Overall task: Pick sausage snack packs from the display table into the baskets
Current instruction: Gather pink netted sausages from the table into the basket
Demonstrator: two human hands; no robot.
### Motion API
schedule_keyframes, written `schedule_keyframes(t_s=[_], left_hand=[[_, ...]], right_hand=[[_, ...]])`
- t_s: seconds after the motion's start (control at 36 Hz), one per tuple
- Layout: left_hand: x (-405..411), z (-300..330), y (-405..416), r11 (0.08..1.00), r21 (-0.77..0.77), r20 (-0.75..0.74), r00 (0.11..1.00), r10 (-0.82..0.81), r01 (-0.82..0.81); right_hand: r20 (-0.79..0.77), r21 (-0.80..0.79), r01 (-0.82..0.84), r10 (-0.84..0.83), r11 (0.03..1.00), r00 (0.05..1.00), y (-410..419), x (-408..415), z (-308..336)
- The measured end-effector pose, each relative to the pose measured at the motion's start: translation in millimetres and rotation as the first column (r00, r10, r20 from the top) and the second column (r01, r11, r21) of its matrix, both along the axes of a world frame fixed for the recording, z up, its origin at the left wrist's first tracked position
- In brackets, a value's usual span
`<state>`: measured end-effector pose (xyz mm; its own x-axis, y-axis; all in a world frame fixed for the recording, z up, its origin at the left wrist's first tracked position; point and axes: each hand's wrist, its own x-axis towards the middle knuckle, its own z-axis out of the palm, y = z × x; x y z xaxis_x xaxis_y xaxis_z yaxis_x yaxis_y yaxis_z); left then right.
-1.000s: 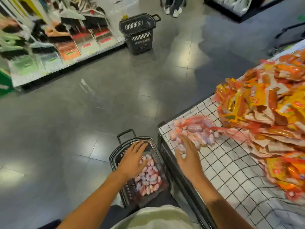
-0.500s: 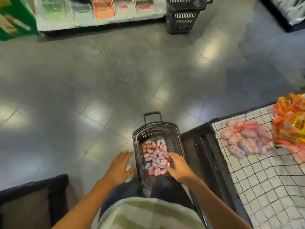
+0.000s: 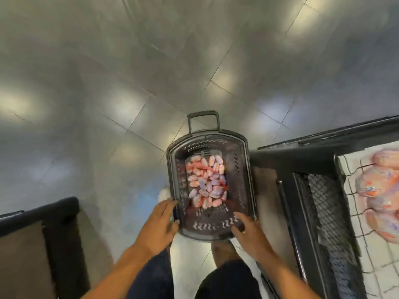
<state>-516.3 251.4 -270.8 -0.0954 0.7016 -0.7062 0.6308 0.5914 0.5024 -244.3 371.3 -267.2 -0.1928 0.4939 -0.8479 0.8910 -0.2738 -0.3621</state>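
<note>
The left hand (image 3: 158, 223) and right hand (image 3: 248, 230) grip the near rim of the dark perforated plastic basket (image 3: 241, 180); 1 pink sausage snack pack (image 3: 206, 182) lies inside, just beyond both hands.

Both hands have come to the basket's (image 3: 246, 169) near rim, left hand (image 3: 156, 227) outside, right hand (image 3: 248, 234) at the corner.
</note>
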Motion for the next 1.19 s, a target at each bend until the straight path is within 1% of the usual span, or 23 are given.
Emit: schedule_keyframes(t_s=[0.06, 0.11, 0.17, 0.19, 0.28, 0.33, 0.39, 0.42, 0.47, 0.53, 0.61, 0.67, 0.69, 0.72, 0.78, 0.83, 0.89, 0.94, 0.97, 1.0, 1.08, 1.14, 1.19], left_hand=[[21.4, -43.5, 8.4, 1.000, 0.003, -0.004, 1.000, -0.016, 0.016], [44.6, -90.1, 14.7, 0.999, -0.038, -0.002, 1.000, 0.001, -0.001], [68.2, -135.7, 20.2, 0.997, -0.076, 0.000, 1.000, 0.019, -0.019], [79.3, -158.5, 23.2, 0.996, -0.089, 0.008, 1.000, 0.024, -0.023], [103.9, -223.4, 31.0, 0.988, -0.151, 0.033, 0.999, 0.025, -0.020], [112.2, -261.7, 33.0, 0.981, -0.193, 0.042, 0.999, 0.032, -0.023], [115.8, -295.5, 35.1, 0.978, -0.208, 0.037, 0.999, 0.014, -0.006], [115.1, -310.1, 37.2, 0.979, -0.204, 0.033, 0.999, -0.004, 0.010], [111.1, -335.3, 40.7, 0.982, -0.186, 0.034, 0.999, -0.023, 0.029], [105.1, -354.6, 44.6, 0.985, -0.170, 0.026, 1.000, -0.009, 0.014], [97.9, -376.5, 51.5, 0.991, -0.136, 0.028, 1.000, 0.012, -0.008], [95.6, -387.6, 53.4, 0.992, -0.126, 0.031, 0.999, 0.019, -0.015], [95.1, -393.2, 53.3, 0.992, -0.127, 0.034, 0.999, 0.018, -0.013], [94.6, -398.3, 52.7, 0.992, -0.127, 0.040, 0.999, 0.013, -0.008], [94.5, -407.5, 51.2, 0.993, -0.119, 0.054, 0.998, 0.010, -0.004], [95.3, -414.3, 49.5, 0.993, -0.116, 0.072, 0.997, 0.022, -0.013], [96.6, -419.5, 46.2, 0.994, -0.113, 0.083, 0.996, 0.023, -0.013], [97.4, -422.0, 43.6, 0.992, -0.126, 0.082, 0.996, 0.024, -0.013], [97.2, -421.9, 42.6, 0.990, -0.138, 0.083, 0.996, 0.023, -0.011], [96.8, -420.8, 41.7, 0.989, -0.150, 0.085, 0.996, 0.018, -0.005], [95.6, -412.5, 40.3, 0.985, -0.174, 0.094, 0.996, 0.015, 0.001], [94.1, -404.4, 41.6, 0.983, -0.183, 0.099, 0.995, 0.027, -0.009], [91.3, -397.3, 44.0, 0.981, -0.192, 0.104, 0.994, 0.015, 0.005]], right_hand=[[0.009, -0.002, 0.008, -0.008, 1.000, 1.000, 1.1, 6.9, -39.8], [0.016, -0.023, 0.007, -0.006, 1.000, 1.000, -1.4, 14.6, -84.0], [0.032, -0.080, 0.051, -0.048, 0.996, 0.998, -3.9, 19.3, -125.3], [0.037, -0.083, 0.071, -0.068, 0.994, 0.997, -5.4, 20.8, -146.0], [0.021, -0.052, 0.068, -0.067, 0.996, 0.998, -8.8, 27.2, -204.5], [0.039, -0.035, 0.092, -0.091, 0.995, 0.995, -11.0, 32.5, -244.1], [0.068, -0.037, 0.148, -0.145, 0.988, 0.987, -15.4, 34.8, -283.6], [0.080, -0.062, 0.220, -0.215, 0.973, 0.973, -17.8, 33.3, -303.5], [0.095, -0.121, 0.453, -0.444, 0.883, 0.891, -21.3, 28.0, -340.7], [0.148, -0.148, 0.626, -0.609, 0.765, 0.779, -24.4, 23.3, -373.4], [0.246, -0.264, 0.757, -0.717, 0.598, 0.653, -36.1, 13.2, -418.9], [0.305, -0.287, 0.837, -0.784, 0.466, 0.541, -47.1, 5.5, -445.8], [0.317, -0.258, 0.873, -0.818, 0.413, 0.481, -51.2, 2.5, -455.2], [0.305, -0.196, 0.903, -0.851, 0.383, 0.427, -53.1, -0.7, -462.9], [0.230, -0.026, 0.937, -0.910, 0.348, 0.344, -54.6, -5.5, -477.2], [0.161, 0.135, 0.949, -0.952, 0.283, 0.261, -52.6, -9.4, -486.3], [0.148, 0.249, 0.934, -0.963, 0.256, 0.224, -50.6, -10.4, -493.8], [0.105, 0.290, 0.925, -0.969, 0.246, 0.225, -49.8, -8.2, -497.2], [0.081, 0.307, 0.915, -0.965, 0.261, 0.248, -49.5, -5.8, -497.5], [0.076, 0.327, 0.896, -0.953, 0.301, 0.293, -48.7, -4.7, -494.5], [0.067, 0.376, 0.791, -0.866, 0.483, 0.496, -47.8, 2.2, -480.6], [0.008, 0.344, 0.765, -0.816, 0.545, 0.577, -47.6, 9.3, -464.5], [-0.019, 0.351, 0.701, -0.743, 0.621, 0.669, -50.8, 17.4, -450.5]])
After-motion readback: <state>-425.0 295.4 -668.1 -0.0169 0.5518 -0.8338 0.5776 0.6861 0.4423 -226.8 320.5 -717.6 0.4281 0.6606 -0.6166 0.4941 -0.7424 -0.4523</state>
